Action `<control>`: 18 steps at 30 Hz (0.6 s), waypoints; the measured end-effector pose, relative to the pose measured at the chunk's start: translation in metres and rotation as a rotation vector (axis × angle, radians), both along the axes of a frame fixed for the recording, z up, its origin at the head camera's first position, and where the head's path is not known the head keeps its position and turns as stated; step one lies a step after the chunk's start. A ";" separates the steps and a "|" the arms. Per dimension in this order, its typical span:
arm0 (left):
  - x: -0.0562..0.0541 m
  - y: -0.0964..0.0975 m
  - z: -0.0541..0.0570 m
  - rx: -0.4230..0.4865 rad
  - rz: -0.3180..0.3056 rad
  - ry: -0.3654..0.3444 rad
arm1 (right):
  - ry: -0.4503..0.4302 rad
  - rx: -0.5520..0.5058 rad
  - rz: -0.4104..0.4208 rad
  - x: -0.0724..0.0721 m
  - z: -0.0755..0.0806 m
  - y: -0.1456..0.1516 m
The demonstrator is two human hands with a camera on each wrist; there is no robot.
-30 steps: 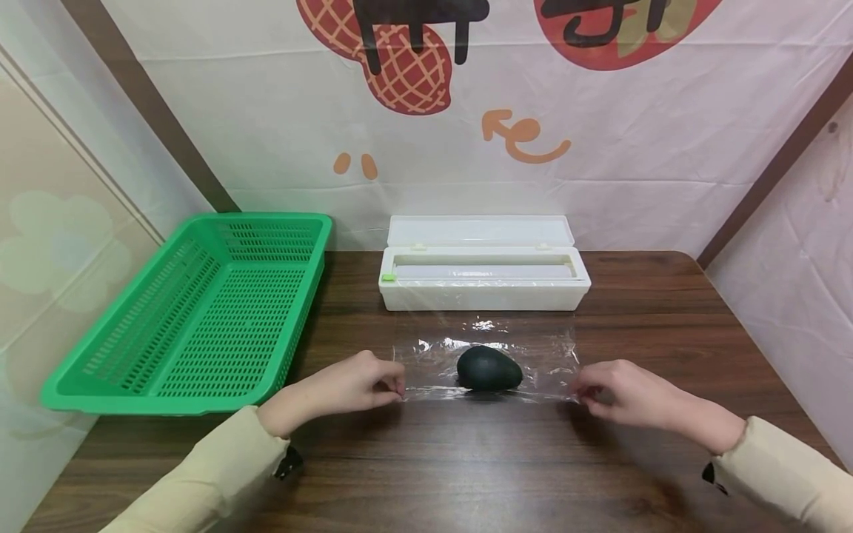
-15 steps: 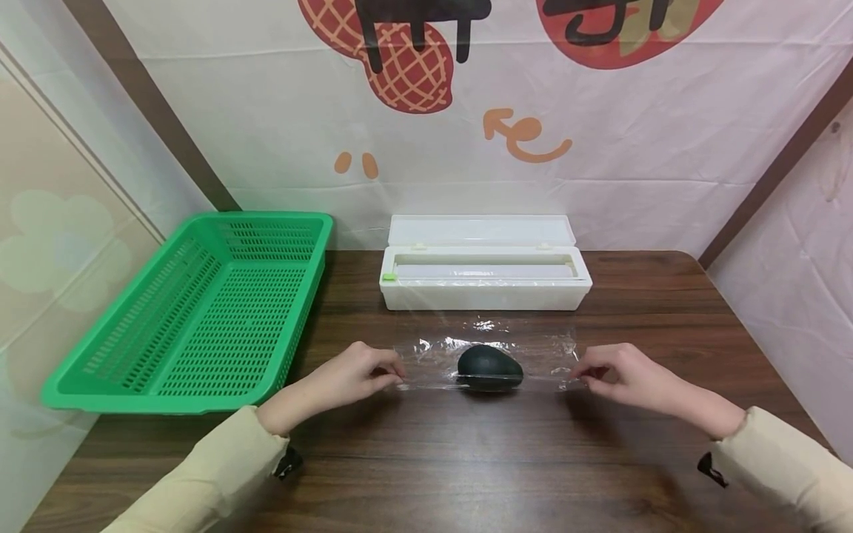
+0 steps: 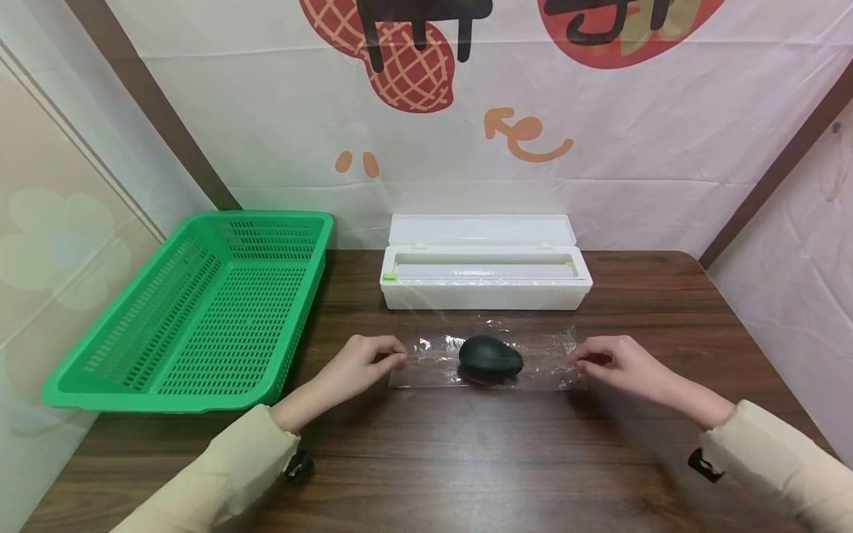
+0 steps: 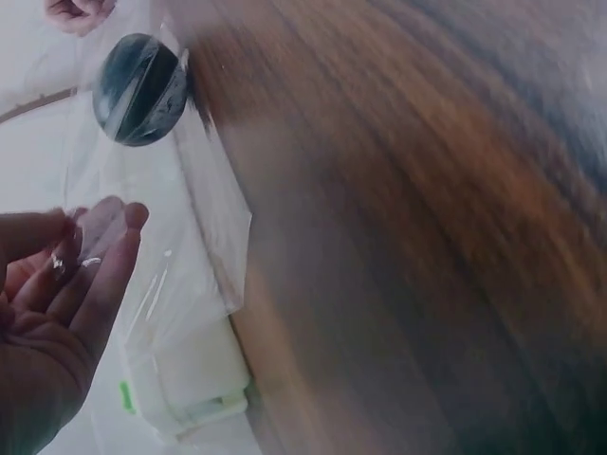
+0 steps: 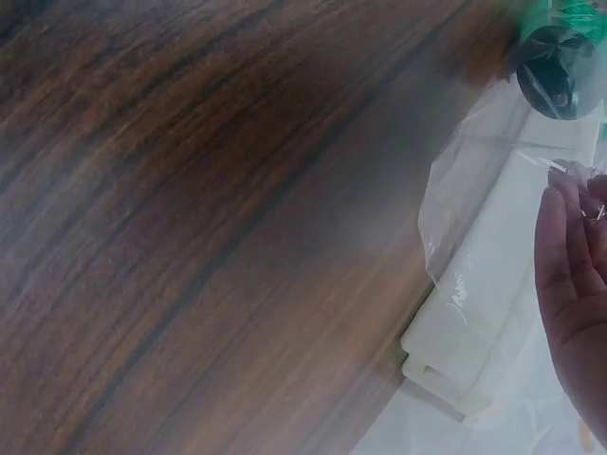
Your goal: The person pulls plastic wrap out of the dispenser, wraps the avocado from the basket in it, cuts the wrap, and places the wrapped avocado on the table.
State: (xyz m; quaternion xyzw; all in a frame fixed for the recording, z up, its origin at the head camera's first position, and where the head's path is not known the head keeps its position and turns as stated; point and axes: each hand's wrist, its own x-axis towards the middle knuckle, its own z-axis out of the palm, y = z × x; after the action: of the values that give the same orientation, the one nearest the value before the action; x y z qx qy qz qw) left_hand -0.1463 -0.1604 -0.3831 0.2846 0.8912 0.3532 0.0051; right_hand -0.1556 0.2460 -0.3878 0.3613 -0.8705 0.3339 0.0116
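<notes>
So, using the cling film dispenser (image 3: 486,297) as reference: it stands on the wood-grain table (image 3: 466,474), lid (image 3: 483,228) up, white roll (image 3: 483,271) showing inside, green slider (image 3: 389,276) at its left end. Clear film (image 3: 426,349) runs out over its near side. Avocado (image 3: 489,355) lies on its side in front of the dispenser, about mid-length, narrow end toward the dispenser's right. Film is around it; left wrist view shows shiny streaks across its skin. Left hand (image 3: 360,363): in front of the dispenser, just outside its left end, grip pinching film. Right hand (image 3: 623,363): same, outside the right end, grip also pinching film. From where I stand, green slotted basket (image 3: 186,402) is left of the dispenser, printed sheet (image 3: 426,192) behind it.
</notes>
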 end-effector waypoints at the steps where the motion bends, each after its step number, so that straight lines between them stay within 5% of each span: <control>1: -0.001 0.001 -0.001 0.006 0.018 0.002 | -0.017 0.004 -0.020 -0.001 -0.001 0.000; 11: -0.010 0.010 -0.008 0.086 0.172 -0.029 | -0.145 0.009 -0.183 -0.007 -0.001 -0.002; 18: -0.015 0.016 -0.012 0.111 0.248 -0.078 | -0.176 0.000 -0.223 -0.011 -0.005 -0.003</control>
State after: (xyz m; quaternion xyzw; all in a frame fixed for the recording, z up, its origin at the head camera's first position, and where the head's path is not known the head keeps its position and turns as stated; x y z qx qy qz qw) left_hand -0.1617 -0.1448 -0.3956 0.1584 0.8977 0.4106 -0.0197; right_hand -0.1670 0.2433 -0.3925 0.2316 -0.9030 0.3608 -0.0276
